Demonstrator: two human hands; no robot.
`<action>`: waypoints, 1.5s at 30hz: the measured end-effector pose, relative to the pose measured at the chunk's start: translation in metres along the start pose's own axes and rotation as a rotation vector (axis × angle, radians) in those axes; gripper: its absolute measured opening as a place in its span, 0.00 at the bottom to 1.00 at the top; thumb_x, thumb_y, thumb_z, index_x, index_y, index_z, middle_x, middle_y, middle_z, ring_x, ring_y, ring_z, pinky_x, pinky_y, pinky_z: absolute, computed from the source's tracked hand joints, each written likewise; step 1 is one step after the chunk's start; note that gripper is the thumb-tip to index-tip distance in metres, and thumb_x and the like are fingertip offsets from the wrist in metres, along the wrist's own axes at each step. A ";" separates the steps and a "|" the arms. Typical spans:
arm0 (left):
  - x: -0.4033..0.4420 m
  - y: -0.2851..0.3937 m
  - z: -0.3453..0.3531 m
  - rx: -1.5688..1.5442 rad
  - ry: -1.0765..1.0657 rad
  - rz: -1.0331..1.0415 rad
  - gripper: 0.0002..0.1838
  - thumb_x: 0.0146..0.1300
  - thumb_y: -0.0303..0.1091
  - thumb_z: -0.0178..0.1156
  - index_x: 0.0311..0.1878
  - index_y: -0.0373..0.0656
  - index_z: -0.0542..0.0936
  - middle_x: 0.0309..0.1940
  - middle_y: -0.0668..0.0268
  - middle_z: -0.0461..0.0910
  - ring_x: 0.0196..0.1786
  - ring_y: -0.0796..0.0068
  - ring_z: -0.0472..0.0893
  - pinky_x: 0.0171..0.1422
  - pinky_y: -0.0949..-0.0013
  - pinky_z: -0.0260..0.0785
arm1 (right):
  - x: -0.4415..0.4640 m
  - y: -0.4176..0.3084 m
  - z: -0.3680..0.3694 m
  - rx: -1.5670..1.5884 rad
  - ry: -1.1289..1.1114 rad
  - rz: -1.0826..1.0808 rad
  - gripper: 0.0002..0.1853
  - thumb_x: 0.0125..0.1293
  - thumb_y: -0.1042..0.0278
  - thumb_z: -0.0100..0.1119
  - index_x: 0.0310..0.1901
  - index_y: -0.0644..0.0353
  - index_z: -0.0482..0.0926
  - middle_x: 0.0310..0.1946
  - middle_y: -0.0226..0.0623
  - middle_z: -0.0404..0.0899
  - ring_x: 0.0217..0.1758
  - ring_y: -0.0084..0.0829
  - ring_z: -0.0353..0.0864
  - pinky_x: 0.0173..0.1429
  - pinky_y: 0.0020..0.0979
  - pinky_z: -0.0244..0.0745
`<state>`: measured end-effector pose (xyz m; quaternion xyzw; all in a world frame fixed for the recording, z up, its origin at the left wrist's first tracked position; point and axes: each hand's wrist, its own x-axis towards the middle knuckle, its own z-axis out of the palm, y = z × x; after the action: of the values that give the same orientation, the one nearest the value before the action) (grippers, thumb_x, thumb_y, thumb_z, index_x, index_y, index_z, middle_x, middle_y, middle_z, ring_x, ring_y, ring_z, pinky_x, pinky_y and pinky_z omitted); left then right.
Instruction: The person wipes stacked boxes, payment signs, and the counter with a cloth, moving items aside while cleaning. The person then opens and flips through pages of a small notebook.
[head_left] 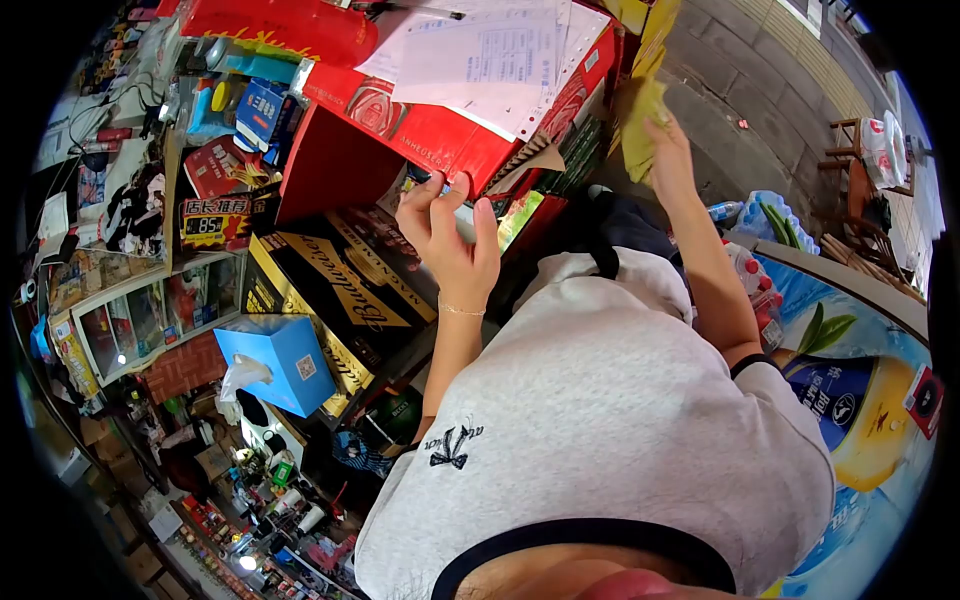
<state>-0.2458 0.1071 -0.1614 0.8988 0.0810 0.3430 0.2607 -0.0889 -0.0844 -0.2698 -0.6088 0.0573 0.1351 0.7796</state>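
A red cardboard box with "Anheuser" lettering stands in front of me, its near side open. My left hand grips the lower edge of this box with bent fingers; the thumb stands apart. On the right, my right hand holds a yellow cloth, which hangs down beside the box's right end. The palm side of that hand is partly hidden. Printed paper sheets lie on top of the box, with a black pen near the upper edge.
Black-and-gold Budweiser boxes sit below the red box. Near them is a blue tissue box. A glass-fronted case and crowded goods fill the left. At right are wrapped bottles, a wooden chair and paving.
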 end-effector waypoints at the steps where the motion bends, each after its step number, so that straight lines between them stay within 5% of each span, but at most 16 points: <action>1: 0.000 0.000 0.000 -0.004 -0.003 0.002 0.12 0.53 0.25 0.55 0.43 0.38 0.74 0.43 0.56 0.64 0.52 0.61 0.63 0.57 0.63 0.55 | -0.008 -0.017 0.004 0.179 0.044 -0.046 0.20 0.63 0.73 0.45 0.57 0.62 0.64 0.48 0.36 0.72 0.49 0.24 0.72 0.52 0.25 0.66; 6: 0.000 -0.003 0.004 -0.049 0.020 -0.033 0.12 0.49 0.27 0.59 0.40 0.40 0.75 0.44 0.58 0.62 0.51 0.62 0.63 0.61 0.58 0.50 | -0.031 -0.059 0.042 0.197 0.030 -0.420 0.22 0.63 0.72 0.46 0.60 0.61 0.61 0.50 0.33 0.71 0.48 0.21 0.71 0.53 0.23 0.66; 9: 0.001 -0.001 0.003 -0.029 0.013 -0.035 0.12 0.49 0.26 0.59 0.40 0.39 0.75 0.43 0.58 0.62 0.50 0.62 0.63 0.60 0.58 0.51 | -0.048 -0.054 0.073 -0.585 -0.076 -0.843 0.27 0.53 0.82 0.49 0.58 0.62 0.63 0.59 0.47 0.61 0.65 0.42 0.58 0.64 0.34 0.56; 12: 0.000 -0.003 0.005 -0.069 0.027 -0.048 0.12 0.49 0.26 0.59 0.40 0.39 0.75 0.43 0.58 0.62 0.50 0.62 0.63 0.60 0.58 0.51 | -0.044 -0.001 0.068 -0.529 -0.144 -0.972 0.24 0.51 0.83 0.49 0.53 0.63 0.67 0.58 0.49 0.62 0.64 0.46 0.59 0.63 0.35 0.57; 15: 0.001 -0.002 0.005 -0.075 0.037 -0.034 0.13 0.49 0.25 0.59 0.40 0.39 0.75 0.43 0.58 0.62 0.50 0.61 0.63 0.59 0.58 0.52 | -0.046 0.028 0.052 -0.467 -0.252 -0.843 0.20 0.51 0.84 0.48 0.49 0.64 0.69 0.55 0.50 0.66 0.62 0.47 0.61 0.62 0.34 0.58; 17: -0.001 -0.002 0.005 -0.066 0.038 -0.025 0.13 0.49 0.25 0.59 0.41 0.39 0.74 0.43 0.57 0.63 0.50 0.61 0.63 0.59 0.58 0.52 | -0.054 0.037 0.044 -0.470 -0.297 -0.482 0.17 0.51 0.83 0.48 0.46 0.65 0.70 0.50 0.51 0.70 0.58 0.47 0.65 0.60 0.31 0.60; 21: 0.000 -0.004 0.007 -0.011 0.049 0.037 0.12 0.53 0.26 0.56 0.43 0.37 0.74 0.42 0.56 0.66 0.50 0.62 0.62 0.56 0.62 0.54 | -0.051 0.030 0.033 -0.463 -0.339 -0.367 0.17 0.53 0.82 0.48 0.47 0.64 0.71 0.48 0.50 0.72 0.54 0.42 0.70 0.57 0.27 0.63; 23: 0.001 -0.005 0.007 -0.017 0.052 0.035 0.12 0.54 0.27 0.56 0.42 0.36 0.74 0.41 0.57 0.66 0.51 0.62 0.62 0.56 0.62 0.54 | -0.051 0.013 0.034 -0.335 -0.073 -0.483 0.18 0.56 0.79 0.47 0.51 0.64 0.69 0.47 0.45 0.73 0.51 0.33 0.72 0.54 0.25 0.64; 25: 0.000 -0.002 0.005 -0.037 0.029 0.000 0.14 0.49 0.24 0.58 0.42 0.39 0.74 0.44 0.56 0.63 0.49 0.60 0.63 0.58 0.59 0.52 | -0.032 0.004 0.032 0.152 0.084 -0.224 0.19 0.61 0.76 0.45 0.55 0.65 0.66 0.47 0.39 0.72 0.49 0.25 0.70 0.53 0.24 0.64; 29: -0.001 -0.002 0.006 -0.050 0.036 -0.014 0.13 0.50 0.24 0.58 0.42 0.39 0.74 0.44 0.56 0.63 0.49 0.61 0.63 0.58 0.59 0.53 | 0.003 -0.014 0.024 0.242 0.121 -0.308 0.22 0.63 0.70 0.43 0.59 0.62 0.61 0.49 0.39 0.71 0.48 0.24 0.70 0.53 0.24 0.64; 31: -0.001 -0.002 0.006 -0.043 0.037 -0.016 0.13 0.51 0.25 0.57 0.42 0.38 0.74 0.44 0.56 0.63 0.50 0.61 0.63 0.57 0.60 0.53 | 0.011 -0.001 0.040 -0.413 0.112 -0.480 0.24 0.62 0.72 0.42 0.62 0.57 0.58 0.49 0.43 0.71 0.48 0.26 0.70 0.54 0.25 0.64; 33: 0.000 -0.001 0.007 -0.033 0.037 -0.011 0.12 0.51 0.25 0.57 0.42 0.38 0.74 0.44 0.56 0.63 0.50 0.61 0.63 0.57 0.60 0.53 | -0.006 0.011 0.070 -0.129 0.095 -0.136 0.26 0.60 0.74 0.40 0.63 0.54 0.56 0.50 0.49 0.70 0.51 0.30 0.70 0.55 0.24 0.61; 35: 0.000 0.000 0.006 -0.020 0.032 -0.011 0.12 0.52 0.25 0.57 0.42 0.38 0.74 0.44 0.56 0.63 0.50 0.61 0.62 0.57 0.60 0.53 | -0.028 0.011 0.074 -0.238 0.112 -0.457 0.27 0.58 0.76 0.39 0.62 0.60 0.55 0.51 0.49 0.69 0.52 0.32 0.69 0.56 0.26 0.60; 39: -0.001 -0.002 0.009 -0.022 0.036 -0.032 0.11 0.52 0.26 0.57 0.41 0.36 0.73 0.43 0.56 0.63 0.51 0.60 0.62 0.57 0.60 0.54 | -0.069 0.043 0.066 -0.102 -0.175 -0.051 0.23 0.59 0.77 0.40 0.58 0.65 0.60 0.51 0.42 0.70 0.54 0.29 0.67 0.58 0.22 0.57; 43: -0.001 -0.005 0.009 0.005 0.055 0.026 0.12 0.56 0.28 0.54 0.44 0.37 0.73 0.43 0.56 0.65 0.50 0.62 0.62 0.56 0.62 0.52 | -0.056 0.032 0.059 0.746 -0.218 0.615 0.17 0.59 0.78 0.40 0.51 0.61 0.66 0.45 0.39 0.72 0.49 0.34 0.72 0.54 0.34 0.67; 45: -0.001 -0.005 0.010 0.021 0.061 0.049 0.12 0.56 0.28 0.54 0.44 0.37 0.73 0.44 0.56 0.65 0.50 0.63 0.61 0.57 0.61 0.52 | -0.043 0.031 0.050 0.800 -0.245 0.627 0.13 0.59 0.78 0.40 0.46 0.58 0.68 0.39 0.39 0.73 0.45 0.38 0.73 0.50 0.40 0.70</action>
<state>-0.2399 0.1069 -0.1708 0.8923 0.0706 0.3757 0.2401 -0.1427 -0.0354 -0.2752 -0.1965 0.1924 0.3998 0.8744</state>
